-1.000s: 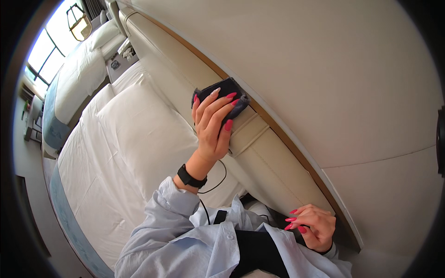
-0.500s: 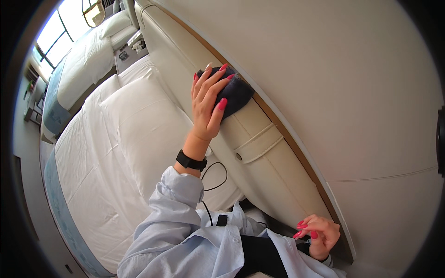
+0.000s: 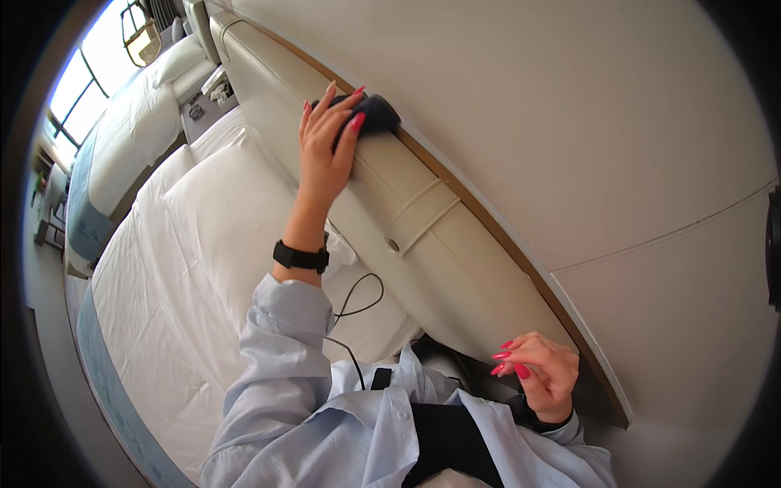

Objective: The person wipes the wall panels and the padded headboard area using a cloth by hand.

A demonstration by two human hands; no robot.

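My left hand (image 3: 325, 159) is stretched forward over the cream padded headboard (image 3: 455, 244), a black band on its wrist. Its fingers press and grip a dark blue cloth (image 3: 377, 115) against the top of the headboard, close to the wooden edge strip by the wall. Part of the cloth lies hidden beneath the fingers. Near my body, at the headboard's near end, my right hand (image 3: 547, 376) hangs in the air. Its fingers are loosely bent and a little apart, with nothing visible in them.
A bed with white linen (image 3: 236, 220) lies along the headboard's left side. A black cable (image 3: 358, 297) loops in front of my left sleeve. Farther off stand a nightstand (image 3: 199, 122) and a second bed (image 3: 138, 130). The pale wall (image 3: 569, 122) rises on the right.
My left hand has slid the cloth farther along the headboard, away from me. The right hand stays near my body, its fingers still loosely bent.
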